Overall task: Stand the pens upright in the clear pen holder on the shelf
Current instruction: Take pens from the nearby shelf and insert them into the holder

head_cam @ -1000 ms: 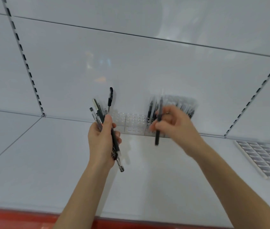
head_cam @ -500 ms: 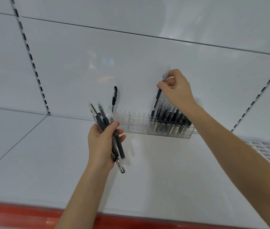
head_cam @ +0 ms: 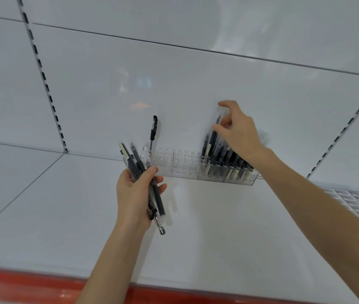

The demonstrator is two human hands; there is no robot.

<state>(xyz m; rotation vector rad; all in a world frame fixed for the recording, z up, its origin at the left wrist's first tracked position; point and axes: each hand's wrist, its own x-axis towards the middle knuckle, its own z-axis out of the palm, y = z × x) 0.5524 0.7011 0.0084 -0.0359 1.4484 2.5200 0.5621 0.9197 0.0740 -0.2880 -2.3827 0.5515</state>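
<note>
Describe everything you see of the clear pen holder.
The clear pen holder is a long, low transparent plastic block, sectioned, with rows of round holes. It sits on the shelf by the back panel. Dark pens pack its right sections, the middle is empty, one black pen stands at its left end. The right hand pinches a pen among the packed ones.

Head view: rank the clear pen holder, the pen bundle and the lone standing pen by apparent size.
1. clear pen holder
2. pen bundle, close behind and nearer the camera, so unsure
3. lone standing pen

Clear glossy plastic pen holder point(head_cam: 183, 163) on smooth white shelf point(head_cam: 218, 227).
</note>
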